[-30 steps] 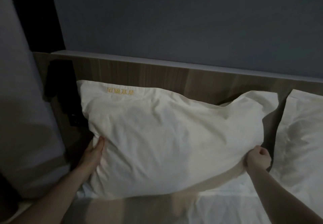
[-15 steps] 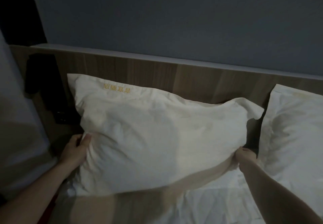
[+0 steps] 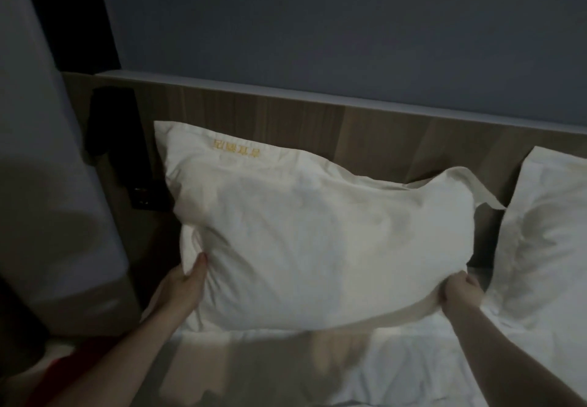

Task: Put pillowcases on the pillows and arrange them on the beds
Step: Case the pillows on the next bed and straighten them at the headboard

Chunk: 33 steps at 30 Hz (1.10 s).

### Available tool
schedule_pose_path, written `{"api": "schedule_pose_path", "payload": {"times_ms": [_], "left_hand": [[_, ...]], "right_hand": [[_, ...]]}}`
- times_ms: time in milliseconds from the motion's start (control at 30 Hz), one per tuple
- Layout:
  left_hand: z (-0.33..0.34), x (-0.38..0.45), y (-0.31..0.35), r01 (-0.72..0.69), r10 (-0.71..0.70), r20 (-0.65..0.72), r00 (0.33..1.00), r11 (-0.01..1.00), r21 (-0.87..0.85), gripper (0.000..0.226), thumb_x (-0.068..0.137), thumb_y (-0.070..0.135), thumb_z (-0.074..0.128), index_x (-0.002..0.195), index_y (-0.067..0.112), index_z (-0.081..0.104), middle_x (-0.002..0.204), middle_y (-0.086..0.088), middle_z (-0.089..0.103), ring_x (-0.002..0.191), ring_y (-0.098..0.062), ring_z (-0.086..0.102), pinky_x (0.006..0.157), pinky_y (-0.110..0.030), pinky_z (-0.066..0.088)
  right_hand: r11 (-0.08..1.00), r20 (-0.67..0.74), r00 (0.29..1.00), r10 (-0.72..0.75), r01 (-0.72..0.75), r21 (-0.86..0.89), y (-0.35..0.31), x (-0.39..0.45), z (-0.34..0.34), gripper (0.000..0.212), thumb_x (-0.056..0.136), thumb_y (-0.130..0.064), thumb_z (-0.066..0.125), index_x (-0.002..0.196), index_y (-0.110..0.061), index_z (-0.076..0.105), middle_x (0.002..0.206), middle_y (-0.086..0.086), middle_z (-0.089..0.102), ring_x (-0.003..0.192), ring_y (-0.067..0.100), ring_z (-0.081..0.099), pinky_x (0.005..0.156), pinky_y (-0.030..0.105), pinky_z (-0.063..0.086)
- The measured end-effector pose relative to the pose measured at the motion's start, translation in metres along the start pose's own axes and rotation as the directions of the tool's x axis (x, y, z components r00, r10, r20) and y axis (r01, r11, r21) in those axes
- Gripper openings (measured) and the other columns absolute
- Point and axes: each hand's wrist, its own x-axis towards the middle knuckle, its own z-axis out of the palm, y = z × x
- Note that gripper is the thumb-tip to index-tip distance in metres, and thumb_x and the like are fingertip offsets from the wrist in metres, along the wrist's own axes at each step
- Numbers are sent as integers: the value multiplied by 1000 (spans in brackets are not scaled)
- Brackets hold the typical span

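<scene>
Head view of a dim bedroom, looking down at the head end of a bed [image 3: 397,371] covered by a white sheet. A white cased pillow [image 3: 317,241] stands nearly upright at the centre, its back leaning against the wooden headboard [image 3: 365,133] and its lower edge meeting the sheet. Yellow embroidered characters [image 3: 236,149] run along the pillow's upper left border; they are too small to read. The upper right corner of the pillowcase ends in a loose, empty flap [image 3: 476,187] that folds outward to the right.

The left hand [image 3: 184,286] grips the pillow's lower left edge: the thumb lies on the front face, pressed into the fabric, while the remaining fingers pass behind the pillow and are hidden. The right hand [image 3: 460,295] holds the lower right corner, its fingers curled tightly around a bunch of the pillowcase fabric. Both bare forearms reach in from the lower edge of the view.

A second white pillow [image 3: 546,232] leans against the headboard just to the right of the first, cut off by the frame edge, with a narrow dark gap between the two. A dark panel [image 3: 127,152] is mounted at the left end of the headboard, beside the first pillow's upper left corner. Above the headboard rises a blue-grey wall [image 3: 317,25]. A red item [image 3: 73,362] shows under the left forearm; its nature cannot be told.
</scene>
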Motion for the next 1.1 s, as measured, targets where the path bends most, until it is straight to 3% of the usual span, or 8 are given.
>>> {"api": "schedule_pose_path", "payload": {"times_ms": [133,267,400,500,600,700,833,1100], "left_hand": [[6,2,-2,-6,8,-46,999,999,44,54,104,50,50,109,3,75,96,-18,72,97,-34,71,81,-37,50],[-1,1,4,-7,28,-116,993,985,174,44,104,42,55,123,5,70,122,-25,70,114,-44,65,90,-43,48],[-16,6,38,-246,325,-423,846,942,230,42,81,41,63,116,19,56,119,-21,62,110,-44,62,98,-56,50],[1,-12,119,-526,610,-223,761,780,338,36,85,23,72,117,19,55,128,-15,49,102,-37,58,96,-51,50],[39,-13,194,-654,722,34,691,604,456,43,87,23,74,127,24,57,134,-4,49,96,-29,61,87,-44,53],[65,0,231,-679,722,293,627,323,659,51,93,36,67,141,29,50,112,0,66,95,-30,67,78,-40,57],[85,15,248,-625,658,396,640,146,767,32,97,42,60,127,29,55,108,-4,74,97,-30,71,75,-35,53],[95,32,254,-628,757,230,612,287,724,15,100,36,57,95,26,67,87,-4,74,79,-29,66,65,-32,42]], "right_hand": [[999,-71,997,-41,42,13,9,30,-1,30,98,-34,44,107,-16,66,115,23,69,104,41,67,91,50,54],[983,-13,1000,-21,18,-185,-9,11,-14,31,101,-17,50,125,-6,65,103,19,64,75,32,60,72,40,51],[879,-87,876,-475,468,-91,-59,-7,-22,18,98,-14,49,110,-6,61,96,14,62,97,36,65,84,42,50],[694,14,709,-705,694,-189,-102,-5,-7,36,96,-34,59,125,-14,60,118,5,63,105,23,62,84,31,48],[497,240,576,-781,807,-319,-136,4,20,45,89,-34,61,134,-27,56,140,-5,54,112,22,65,93,39,55],[332,437,574,-692,791,-514,-160,5,33,48,89,-35,56,137,-30,54,147,-3,49,119,29,63,94,47,56],[318,409,610,-678,746,-585,-175,10,36,37,91,-36,49,126,-31,59,123,5,67,109,35,66,86,45,56],[608,180,690,-701,710,-354,-203,23,40,28,98,-41,43,95,-25,66,95,4,72,90,32,66,77,38,53]]}}
